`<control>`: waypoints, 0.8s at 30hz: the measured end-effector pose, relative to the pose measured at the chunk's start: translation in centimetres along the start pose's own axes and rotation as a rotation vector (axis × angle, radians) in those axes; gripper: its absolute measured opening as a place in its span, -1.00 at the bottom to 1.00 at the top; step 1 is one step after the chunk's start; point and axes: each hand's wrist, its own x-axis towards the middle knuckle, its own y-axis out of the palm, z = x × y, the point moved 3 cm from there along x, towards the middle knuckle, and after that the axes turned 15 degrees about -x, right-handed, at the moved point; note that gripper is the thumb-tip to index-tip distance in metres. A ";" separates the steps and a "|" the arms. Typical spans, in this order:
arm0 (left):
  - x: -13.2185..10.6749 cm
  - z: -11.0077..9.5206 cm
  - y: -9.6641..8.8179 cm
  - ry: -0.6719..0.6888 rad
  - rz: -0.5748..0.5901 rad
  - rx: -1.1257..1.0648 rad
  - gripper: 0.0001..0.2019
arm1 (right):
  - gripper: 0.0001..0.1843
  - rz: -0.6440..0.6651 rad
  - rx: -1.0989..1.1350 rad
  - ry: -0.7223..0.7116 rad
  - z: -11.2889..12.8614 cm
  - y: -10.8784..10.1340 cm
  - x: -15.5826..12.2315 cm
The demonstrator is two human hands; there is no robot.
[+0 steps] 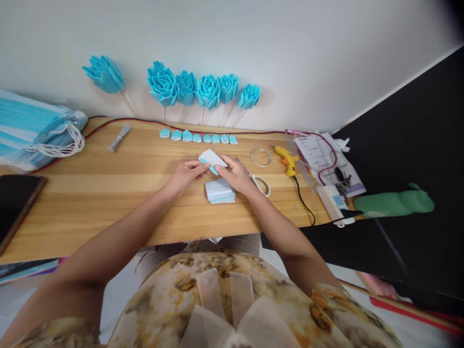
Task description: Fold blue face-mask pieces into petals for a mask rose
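Both hands pinch one small light-blue and white cut piece of mask fabric (212, 160) above the wooden table (108, 183). My left hand (186, 174) grips its left edge; my right hand (235, 174) grips its right edge. Just below the hands lies a small stack of the same cut pieces (219, 191). A row of several folded blue petals (197, 137) lies along the table's back. Behind them, several finished blue fabric roses on sticks (195, 89) lean against the white wall.
A pile of blue face masks (32, 128) sits at the left, a dark phone (14, 203) near the left edge. Tape rolls (261, 157), a yellow glue gun (286, 159), papers, a power strip (335, 203) and a green object (395, 203) lie at the right.
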 end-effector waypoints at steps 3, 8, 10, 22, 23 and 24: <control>0.1 0.1 -0.1 0.008 -0.009 0.012 -0.63 | -0.46 0.003 0.012 0.023 -0.1 0.0 -0.1; 0.0 0.0 -0.1 0.024 -0.019 0.021 -0.64 | -0.46 -0.004 0.091 -0.006 0.2 -0.1 0.0; 0.1 0.0 -0.1 0.027 -0.029 0.022 -0.63 | -0.45 0.003 0.113 -0.016 0.4 -0.2 0.0; 0.1 0.0 0.0 0.047 -0.033 0.003 -0.64 | -0.40 0.003 0.120 0.007 0.0 0.0 -0.1; 0.1 0.0 0.0 0.049 -0.031 0.001 -0.64 | -0.42 0.000 0.113 0.004 -0.1 0.0 -0.1; 0.1 0.0 0.0 0.051 -0.030 0.001 -0.65 | -0.42 -0.002 0.109 0.002 -0.1 0.0 -0.1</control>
